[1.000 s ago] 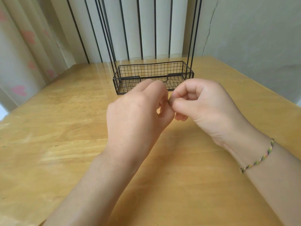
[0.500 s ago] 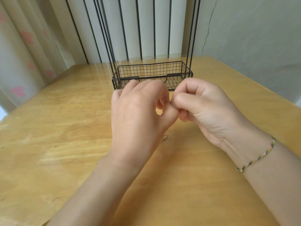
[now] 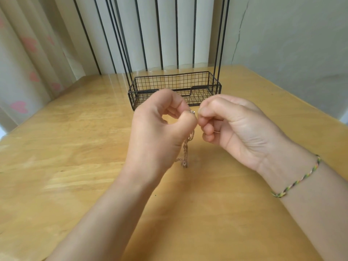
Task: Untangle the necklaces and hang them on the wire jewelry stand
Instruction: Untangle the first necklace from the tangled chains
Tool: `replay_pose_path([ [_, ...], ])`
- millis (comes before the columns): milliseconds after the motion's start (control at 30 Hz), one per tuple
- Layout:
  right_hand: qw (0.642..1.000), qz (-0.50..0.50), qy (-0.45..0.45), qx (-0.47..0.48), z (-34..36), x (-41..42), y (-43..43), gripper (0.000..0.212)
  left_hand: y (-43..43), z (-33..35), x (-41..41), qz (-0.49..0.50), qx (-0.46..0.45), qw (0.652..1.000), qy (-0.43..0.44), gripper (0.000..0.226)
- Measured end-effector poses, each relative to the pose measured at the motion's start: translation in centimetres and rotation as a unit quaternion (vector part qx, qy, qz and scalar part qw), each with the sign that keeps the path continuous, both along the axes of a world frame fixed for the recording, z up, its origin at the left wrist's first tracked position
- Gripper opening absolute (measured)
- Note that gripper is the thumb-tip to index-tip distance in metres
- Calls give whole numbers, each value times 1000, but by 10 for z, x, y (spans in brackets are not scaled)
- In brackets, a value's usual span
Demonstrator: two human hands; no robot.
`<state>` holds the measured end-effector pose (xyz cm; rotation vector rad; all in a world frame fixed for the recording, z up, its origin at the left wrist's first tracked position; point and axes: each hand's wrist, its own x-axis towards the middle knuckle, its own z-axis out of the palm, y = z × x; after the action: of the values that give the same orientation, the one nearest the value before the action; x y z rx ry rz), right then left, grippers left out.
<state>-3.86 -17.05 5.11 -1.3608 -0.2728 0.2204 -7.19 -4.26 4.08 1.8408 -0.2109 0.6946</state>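
A thin tangled necklace chain [image 3: 185, 149] hangs from between my two hands down toward the wooden table [image 3: 75, 147]. My left hand [image 3: 160, 132] pinches the chain's upper end, where a small silver ring shows at the thumb tip. My right hand [image 3: 233, 125] is curled close beside it, fingertips pinched on a fine strand. Behind the hands stands the black wire jewelry stand [image 3: 175, 87], its mesh basket base on the table and its thin uprights rising out of view. Nothing hangs on the visible part of the stand.
The table's far edge meets a white pleated curtain [image 3: 169, 31]; a pink-patterned curtain hangs at left and a grey wall [image 3: 291, 44] closes the right. A woven thread bracelet [image 3: 299, 179] circles my right wrist.
My hands have turned slightly apart and the left has rolled outward, so the dangling chain and the silver ring now show below and between them.
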Motion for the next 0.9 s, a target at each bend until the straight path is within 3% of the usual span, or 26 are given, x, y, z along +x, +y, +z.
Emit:
replay_pose_path([
  [267,992,7,-78,-100,5,-3,-5,11,3,0,0,65,119,990,-34,6],
  [567,962,-41,-175,-208,4,-3,-2,11,2,-1,-2,125,285,945,-97,9],
  [667,968,-42,-162,-188,3,-3,-1,16,0,0,-2,110,240,962,-68,6],
  [800,987,-35,-105,-114,2,-1,-1,20,-1,-1,-1,8,37,999,8,5],
  [900,995,-34,-68,-70,1,0,1,22,-1,-1,0,-59,-86,993,61,8],
])
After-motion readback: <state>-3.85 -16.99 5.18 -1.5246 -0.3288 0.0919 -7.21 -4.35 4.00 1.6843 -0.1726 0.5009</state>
